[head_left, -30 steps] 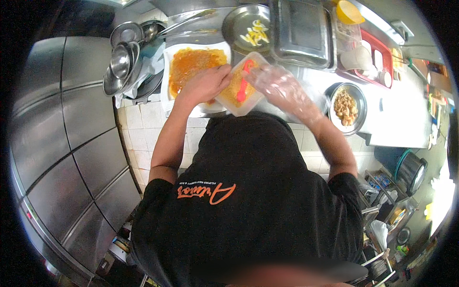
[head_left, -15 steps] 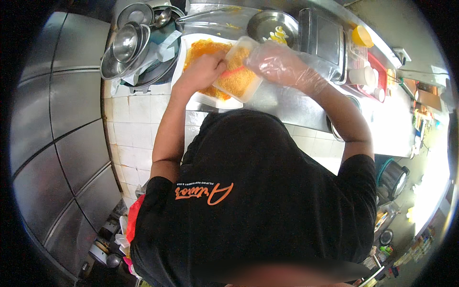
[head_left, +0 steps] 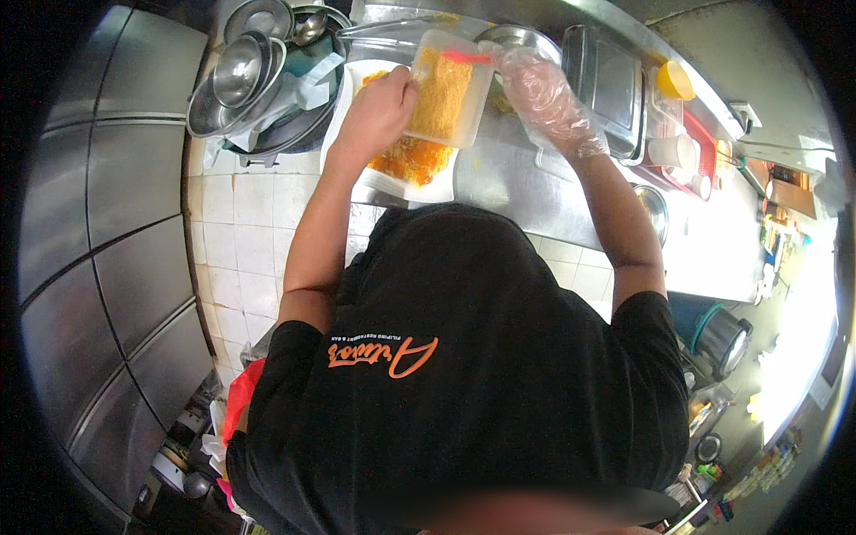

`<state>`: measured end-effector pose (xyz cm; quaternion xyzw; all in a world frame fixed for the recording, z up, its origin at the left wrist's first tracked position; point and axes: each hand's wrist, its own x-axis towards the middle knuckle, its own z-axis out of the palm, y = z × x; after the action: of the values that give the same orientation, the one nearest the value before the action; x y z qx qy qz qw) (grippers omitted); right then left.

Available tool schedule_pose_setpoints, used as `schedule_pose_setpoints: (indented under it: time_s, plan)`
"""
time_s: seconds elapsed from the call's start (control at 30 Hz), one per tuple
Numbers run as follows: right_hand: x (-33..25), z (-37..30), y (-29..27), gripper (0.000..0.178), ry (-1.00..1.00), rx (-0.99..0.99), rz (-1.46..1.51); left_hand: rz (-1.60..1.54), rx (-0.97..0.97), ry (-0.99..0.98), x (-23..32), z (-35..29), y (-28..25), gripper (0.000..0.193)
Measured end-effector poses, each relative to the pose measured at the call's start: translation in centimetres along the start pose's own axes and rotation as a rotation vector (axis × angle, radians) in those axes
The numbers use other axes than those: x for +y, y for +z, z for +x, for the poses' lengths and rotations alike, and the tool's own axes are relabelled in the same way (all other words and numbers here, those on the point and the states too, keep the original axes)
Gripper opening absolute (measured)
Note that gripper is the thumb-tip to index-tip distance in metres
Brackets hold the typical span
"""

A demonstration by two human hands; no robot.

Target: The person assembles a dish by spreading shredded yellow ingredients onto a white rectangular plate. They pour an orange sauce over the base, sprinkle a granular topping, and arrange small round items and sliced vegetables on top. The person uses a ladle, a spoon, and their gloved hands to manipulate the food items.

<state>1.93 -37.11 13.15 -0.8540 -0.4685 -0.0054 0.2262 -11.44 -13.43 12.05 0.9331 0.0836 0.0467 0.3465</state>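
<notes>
Left hand: the bare left hand [head_left: 379, 111] gripped the left edge of a translucent container [head_left: 479, 100], its fingers curled in at the rim
Right hand: the right hand [head_left: 538, 86], in a clear plastic glove, was at the container's far right corner; its fingertips met the right end of a red spoon [head_left: 462, 57], but whether they were closed on it I could not tell
Container: it stood tilted over the right part of a white dish [head_left: 341, 105], and whether the two touched could not be told
Crumbs: fine golden crumbs [head_left: 441, 98] lay inside the container, with the spoon across their far end
Dish: orange-sauced food [head_left: 413, 166] filled it, showing mostly on the near side of the container
Far side: long metal tongs [head_left: 383, 29] lay beyond the dish, and a round metal pan [head_left: 524, 34] was partly hidden behind the gloved hand
Right side: a rectangular metal pan [head_left: 604, 80] stood near a yellow bowl [head_left: 676, 80] and white cups [head_left: 673, 152]
Left side: steel bowls [head_left: 237, 75] sat stacked beside the dish
</notes>
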Motion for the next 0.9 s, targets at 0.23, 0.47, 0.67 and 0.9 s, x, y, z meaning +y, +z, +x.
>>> schedule_pose_setpoints:
  time_s: [0.23, 0.47, 0.67, 0.9]
  plan:
    - [-3.3, -0.7, 2.3, 0.026, 0.178, -0.014, 0.413, 0.084, 0.09, -0.087, 0.3, 1.4, 0.1, 0.033]
    - [-2.4, 2.3, 4.6, 0.029, 0.569, -0.268, 0.847, 0.14, 0.137, -0.152, -3.3, 1.2, -0.8, 0.035]
    - [-5.6, 4.0, 2.5, 0.033, 0.553, -0.259, 1.047, 0.18, 0.329, -0.245, -10.2, -2.2, -5.2, 0.034]
    - [-6.8, 4.5, 2.6, 0.036, 0.407, -0.318, 1.013, 0.125, 0.362, -0.518, -13.1, -7.4, -10.4, 0.037]
